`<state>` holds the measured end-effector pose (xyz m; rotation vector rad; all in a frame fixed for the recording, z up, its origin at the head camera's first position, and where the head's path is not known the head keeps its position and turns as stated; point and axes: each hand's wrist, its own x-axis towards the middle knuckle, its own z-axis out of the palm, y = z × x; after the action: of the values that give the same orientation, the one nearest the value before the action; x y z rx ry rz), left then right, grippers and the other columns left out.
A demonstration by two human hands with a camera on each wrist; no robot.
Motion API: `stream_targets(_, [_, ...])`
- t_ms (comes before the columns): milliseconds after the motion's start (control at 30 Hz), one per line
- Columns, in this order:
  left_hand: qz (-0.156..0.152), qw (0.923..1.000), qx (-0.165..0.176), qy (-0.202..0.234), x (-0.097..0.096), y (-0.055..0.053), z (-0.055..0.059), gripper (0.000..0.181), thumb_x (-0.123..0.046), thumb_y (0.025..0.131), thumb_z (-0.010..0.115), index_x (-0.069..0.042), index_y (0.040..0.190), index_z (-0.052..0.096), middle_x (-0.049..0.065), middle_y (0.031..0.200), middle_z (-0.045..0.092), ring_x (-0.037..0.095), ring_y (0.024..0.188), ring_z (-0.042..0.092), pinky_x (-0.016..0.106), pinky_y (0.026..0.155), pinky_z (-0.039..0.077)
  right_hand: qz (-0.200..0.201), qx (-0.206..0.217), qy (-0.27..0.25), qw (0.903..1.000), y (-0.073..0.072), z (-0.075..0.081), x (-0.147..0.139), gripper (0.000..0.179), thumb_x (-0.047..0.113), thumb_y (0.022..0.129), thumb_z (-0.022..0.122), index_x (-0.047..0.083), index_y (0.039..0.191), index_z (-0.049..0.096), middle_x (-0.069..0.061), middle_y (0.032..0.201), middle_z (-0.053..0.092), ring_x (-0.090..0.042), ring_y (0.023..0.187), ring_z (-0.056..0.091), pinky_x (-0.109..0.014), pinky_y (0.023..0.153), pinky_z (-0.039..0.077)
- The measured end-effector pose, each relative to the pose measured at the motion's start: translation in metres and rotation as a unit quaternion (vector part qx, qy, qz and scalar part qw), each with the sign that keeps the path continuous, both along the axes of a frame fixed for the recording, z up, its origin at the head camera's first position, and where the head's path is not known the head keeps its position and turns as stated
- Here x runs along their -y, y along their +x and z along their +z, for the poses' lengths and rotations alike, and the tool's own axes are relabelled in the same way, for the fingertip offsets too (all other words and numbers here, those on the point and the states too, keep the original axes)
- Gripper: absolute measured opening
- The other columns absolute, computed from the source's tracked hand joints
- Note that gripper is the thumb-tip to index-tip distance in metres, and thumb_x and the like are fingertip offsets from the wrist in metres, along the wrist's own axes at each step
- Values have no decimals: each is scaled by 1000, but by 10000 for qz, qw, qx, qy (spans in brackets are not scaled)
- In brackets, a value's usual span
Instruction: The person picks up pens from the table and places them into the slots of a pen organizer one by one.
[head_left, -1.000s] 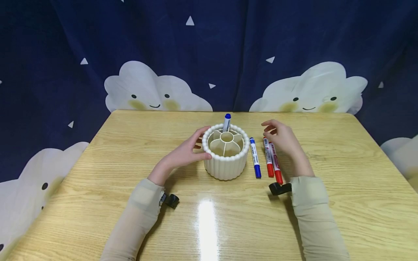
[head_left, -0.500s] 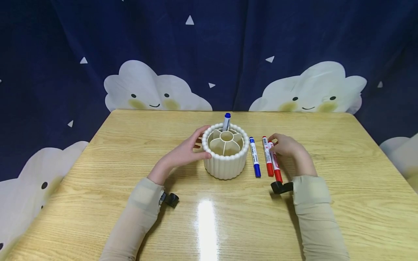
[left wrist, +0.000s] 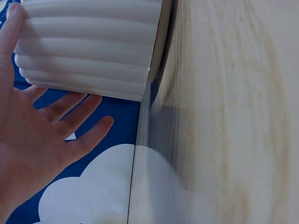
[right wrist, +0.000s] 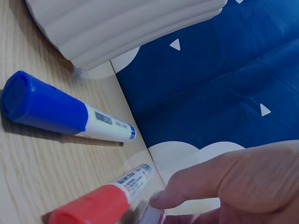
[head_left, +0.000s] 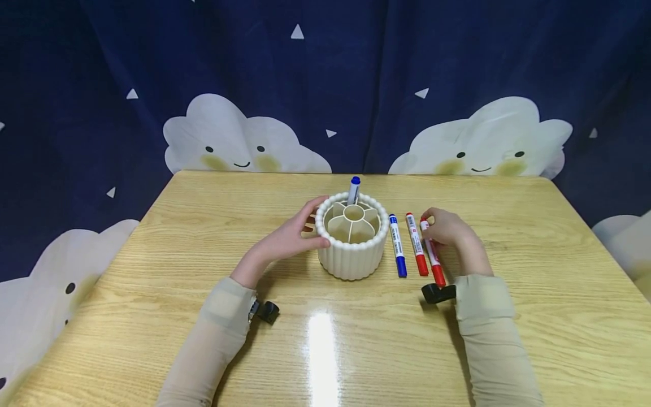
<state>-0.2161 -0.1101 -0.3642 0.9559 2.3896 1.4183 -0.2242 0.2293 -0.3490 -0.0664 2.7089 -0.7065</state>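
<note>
A cream ribbed pen holder (head_left: 352, 260) with divided compartments stands mid-table, one blue-capped marker (head_left: 353, 190) upright at its back. My left hand (head_left: 287, 237) holds the holder's left side, thumb at the front and index finger at the back of the rim. In the left wrist view the thumb lies along the ribbed wall, and the lower fingers spread beside it. My right hand (head_left: 450, 230) pinches the far end of the rightmost red marker (head_left: 435, 265); the right wrist view shows little of that marker. Another red marker (head_left: 417, 243) and a blue marker (head_left: 398, 246) lie to its left.
The light wooden table (head_left: 229, 203) meets a dark blue curtain (head_left: 356, 85) with white clouds at its far edge. A small black wrist camera (head_left: 438, 293) sits close to the near end of the pinched marker.
My right hand has come down onto the rightmost red marker and pinched it. That marker's near end has shifted slightly right, widening the gap between the red markers. My left hand stays put.
</note>
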Motion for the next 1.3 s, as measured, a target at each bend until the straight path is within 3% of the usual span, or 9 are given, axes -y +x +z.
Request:
stream_targets(167, [-35, 10000, 65, 11, -1, 0, 2, 88, -29, 80, 69, -16, 146, 13, 13, 136, 36, 33, 117, 40, 51, 97, 37, -127, -62, -51, 9999, 1, 5, 1, 51, 8, 80, 51, -7, 128, 38, -27, 109, 52, -22, 75, 56, -25, 58, 48])
stream_targets(267, [-33, 9999, 117, -39, -3, 9, 15, 85, -20, 81, 68, -10, 145, 13, 16, 135, 36, 33, 117, 40, 51, 98, 36, -175, -111, -21, 9998, 3, 8, 2, 51, 10, 82, 52, -5, 129, 37, -27, 110, 52, -24, 78, 56, -25, 58, 48])
stream_targets(400, [-35, 9999, 114, -80, -4, 20, 31, 84, -22, 82, 68, -6, 145, 14, 18, 134, 37, 31, 117, 41, 49, 98, 37, -194, -436, 4, 9989, 6, 16, 5, 51, 14, 84, 54, -3, 130, 37, -28, 112, 52, -29, 85, 55, -27, 61, 47])
stream_targets(700, [-15, 9999, 68, -108, -5, 21, 30, 83, -17, 82, 67, -6, 145, 13, 18, 133, 38, 31, 116, 42, 48, 97, 38, 29, -1097, -223, 9937, 14, 36, 15, 54, 10, 82, 54, 2, 133, 37, -27, 115, 52, -34, 90, 55, -34, 65, 49])
stream_targets(1067, [-29, 9999, 65, -94, -4, 20, 28, 83, -19, 82, 67, -6, 145, 13, 17, 133, 38, 30, 116, 42, 45, 98, 39, -229, -2121, -679, 9746, 26, 53, 25, 52, 8, 81, 53, 5, 131, 42, -24, 111, 56, -36, 95, 55, -46, 75, 48])
stream_targets(1167, [-14, 9999, 73, -107, -4, 20, 28, 83, -18, 82, 67, -7, 145, 13, 17, 134, 37, 30, 116, 42, 46, 97, 39, -349, -2347, -897, 9673, 29, 57, 27, 52, 7, 81, 54, 7, 132, 42, -22, 110, 56, -34, 94, 56, -45, 75, 49])
stream_targets(1300, [-23, 9999, 92, -90, -4, 20, 28, 83, -17, 83, 67, -8, 145, 13, 17, 134, 37, 30, 117, 41, 46, 98, 38, -564, -2677, -1206, 9543, 32, 61, 31, 49, 8, 82, 55, 10, 130, 45, -18, 108, 58, -30, 91, 58, -34, 66, 49])
